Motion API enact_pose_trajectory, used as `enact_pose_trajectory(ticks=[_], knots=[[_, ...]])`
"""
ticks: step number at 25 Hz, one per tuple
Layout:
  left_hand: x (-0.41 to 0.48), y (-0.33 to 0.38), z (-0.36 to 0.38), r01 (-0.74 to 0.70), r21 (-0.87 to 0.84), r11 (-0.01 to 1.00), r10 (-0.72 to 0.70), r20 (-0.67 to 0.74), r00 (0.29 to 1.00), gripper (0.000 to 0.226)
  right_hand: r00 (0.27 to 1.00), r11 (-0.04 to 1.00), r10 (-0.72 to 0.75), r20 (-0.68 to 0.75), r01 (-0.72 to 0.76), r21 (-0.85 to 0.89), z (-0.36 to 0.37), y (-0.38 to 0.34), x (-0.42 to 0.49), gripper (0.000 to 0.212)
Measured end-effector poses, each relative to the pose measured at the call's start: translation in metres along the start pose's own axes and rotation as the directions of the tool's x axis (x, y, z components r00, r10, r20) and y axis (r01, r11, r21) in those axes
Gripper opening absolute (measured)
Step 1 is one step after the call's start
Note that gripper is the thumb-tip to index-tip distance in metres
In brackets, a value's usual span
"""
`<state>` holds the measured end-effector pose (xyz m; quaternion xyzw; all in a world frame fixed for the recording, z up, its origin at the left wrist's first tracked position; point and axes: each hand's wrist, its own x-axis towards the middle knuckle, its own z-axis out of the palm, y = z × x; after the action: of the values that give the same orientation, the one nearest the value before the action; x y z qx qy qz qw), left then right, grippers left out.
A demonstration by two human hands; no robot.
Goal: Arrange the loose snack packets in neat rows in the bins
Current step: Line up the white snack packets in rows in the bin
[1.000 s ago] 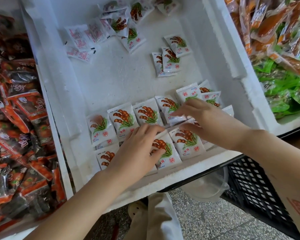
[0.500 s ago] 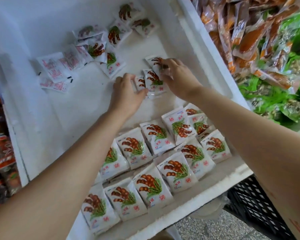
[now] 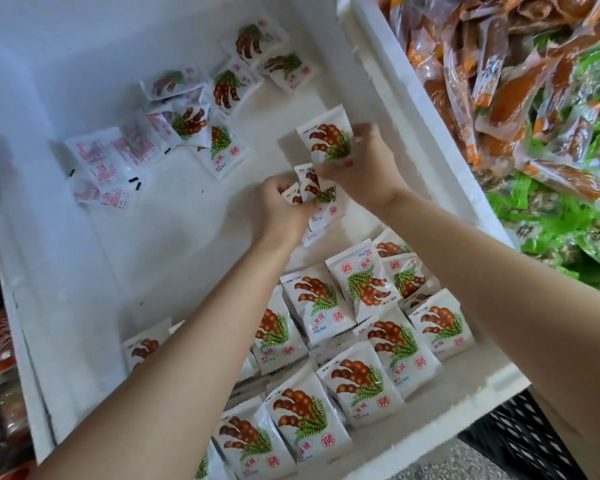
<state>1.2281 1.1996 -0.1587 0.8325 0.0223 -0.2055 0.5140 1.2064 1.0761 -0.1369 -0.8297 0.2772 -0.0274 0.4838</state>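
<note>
The right hand point(image 3: 364, 171) curls its fingers round one packet point(image 3: 326, 140), tilted up over the middle of the white bin point(image 3: 187, 244). Touching it, the left hand point(image 3: 278, 209) has its fingers closed on a small bunch point(image 3: 314, 194) of the same packets. Neat rows point(image 3: 357, 379) lie along the near wall, and loose packets point(image 3: 222, 147) are scattered at the far end.

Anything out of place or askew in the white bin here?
Yes. At the far end of the bin a loose heap of packets lies tilted and overlapping, with several face-down packets at its left showing only red print. In the near rows, one packet is turned end for end against its neighbours.
</note>
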Motion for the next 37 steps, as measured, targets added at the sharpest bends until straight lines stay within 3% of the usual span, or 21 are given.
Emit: enact_pose_trajectory(ticks=[2, 3, 9, 14, 19, 25, 30, 37], knots=[[-0.01, 0.0, -0.006, -0.025, 0.013, 1.0, 0.025, -0.001, 1.0, 0.029, 1.0, 0.996, -0.023, 0.013, 0.022, 0.087, -0.005, -0.003, -0.007, 0.027], [-0.016, 0.0, -0.01, -0.042, 0.012, 0.999, 0.042, -0.007, 0.999, 0.028, 0.999, 0.995, -0.041, 0.008, 0.04, 0.095, -0.009, -0.005, -0.012, 0.027], [-0.042, 0.003, -0.038, -0.07, -0.037, 0.997, 0.063, -0.146, 0.987, 0.029, 0.985, 0.97, -0.164, -0.049, 0.152, -0.188, -0.056, -0.004, -0.053, 0.02], [-0.062, 0.009, -0.039, -0.065, -0.1, 0.993, 0.052, -0.133, 0.99, 0.03, 0.997, 0.895, -0.075, 0.025, 0.079, -0.439, -0.068, 0.025, -0.083, 0.008], [-0.082, 0.011, -0.029, -0.055, -0.116, 0.992, 0.049, -0.054, 0.997, 0.025, 0.995, 0.836, -0.012, 0.103, 0.066, -0.545, -0.06, 0.038, -0.095, 0.015], [-0.093, 0.007, -0.023, -0.04, -0.109, 0.993, 0.037, -0.026, 0.999, 0.025, 0.997, 0.837, 0.011, 0.081, 0.035, -0.545, -0.056, 0.051, -0.102, 0.028], [-0.097, 0.004, -0.02, -0.033, -0.112, 0.993, 0.034, 0.001, 0.999, 0.028, 0.986, 0.77, -0.082, 0.144, 0.154, -0.619, -0.053, 0.062, -0.108, 0.067], [-0.107, 0.004, -0.015, -0.034, -0.084, 0.996, 0.036, 0.017, 0.999, 0.027, 0.967, 0.684, -0.106, 0.233, 0.241, -0.688, -0.059, 0.062, -0.11, 0.07]])
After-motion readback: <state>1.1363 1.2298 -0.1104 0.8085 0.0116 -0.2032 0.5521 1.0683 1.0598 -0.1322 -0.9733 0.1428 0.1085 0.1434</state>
